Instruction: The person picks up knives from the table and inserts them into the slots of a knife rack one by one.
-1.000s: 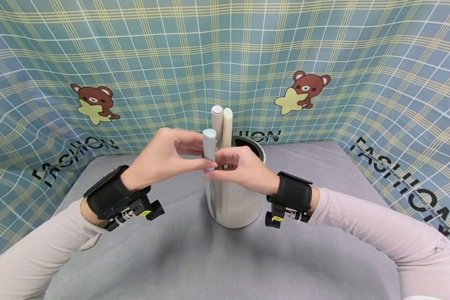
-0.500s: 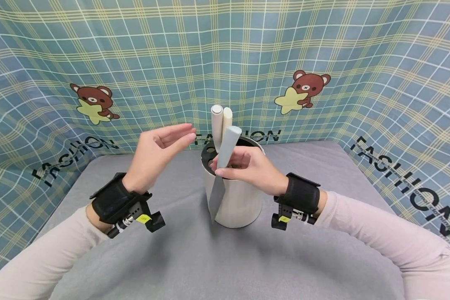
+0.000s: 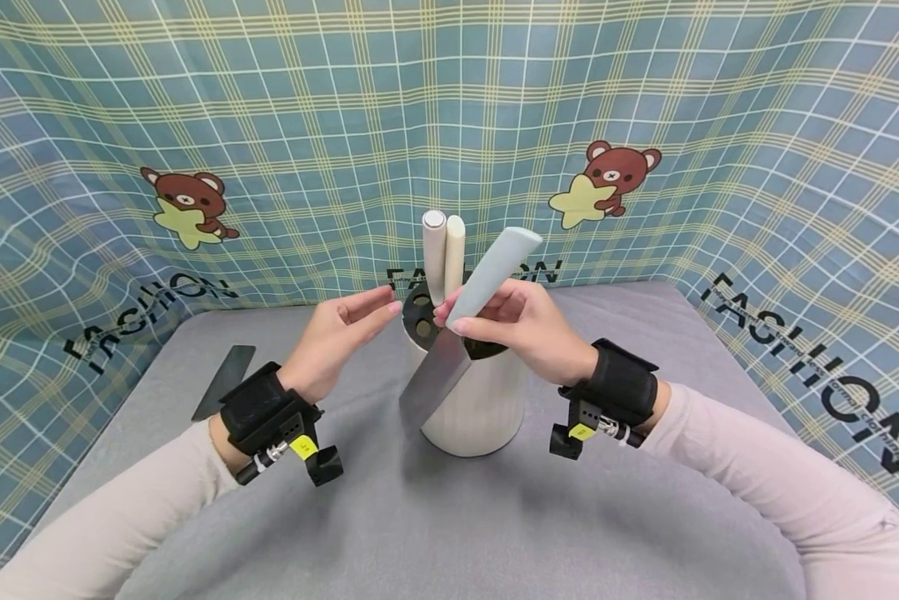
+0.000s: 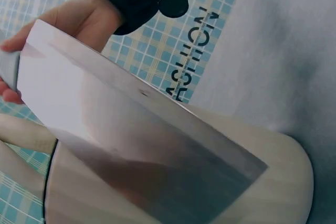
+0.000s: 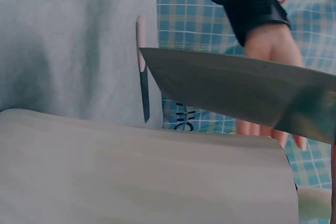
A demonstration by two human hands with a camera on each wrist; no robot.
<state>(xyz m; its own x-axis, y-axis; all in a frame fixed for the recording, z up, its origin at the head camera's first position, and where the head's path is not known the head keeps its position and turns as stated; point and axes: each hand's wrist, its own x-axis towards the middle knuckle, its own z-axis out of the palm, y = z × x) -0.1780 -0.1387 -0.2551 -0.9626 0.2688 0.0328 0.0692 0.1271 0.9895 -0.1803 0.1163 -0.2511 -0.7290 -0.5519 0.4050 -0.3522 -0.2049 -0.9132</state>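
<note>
My right hand point(image 3: 546, 329) pinches a cleaver point(image 3: 497, 268) at the base of its pale blue handle. The knife tilts, handle up to the right, with its broad steel blade point(image 4: 136, 124) pointing down and left in front of a white round knife holder point(image 3: 486, 408). To the left of the holder, my left hand point(image 3: 337, 342) hovers with fingers extended and nothing in them. Two handles rise from the holder's black insert point(image 3: 421, 312): a pale pinkish one point(image 3: 435, 250) and a cream one point(image 3: 455, 250).
Another knife point(image 5: 143, 72), with a pinkish handle and dark blade, lies on the grey cloth point(image 3: 449, 533) at the left, partly behind my left wrist in the head view. A plaid curtain point(image 3: 307, 125) with bear prints stands behind and at both sides.
My left hand let go of the cleaver, drew back left, then came slightly nearer again. My right hand tilted the cleaver's handle rightward and lifted it. The lying knife's blade came into sight.
</note>
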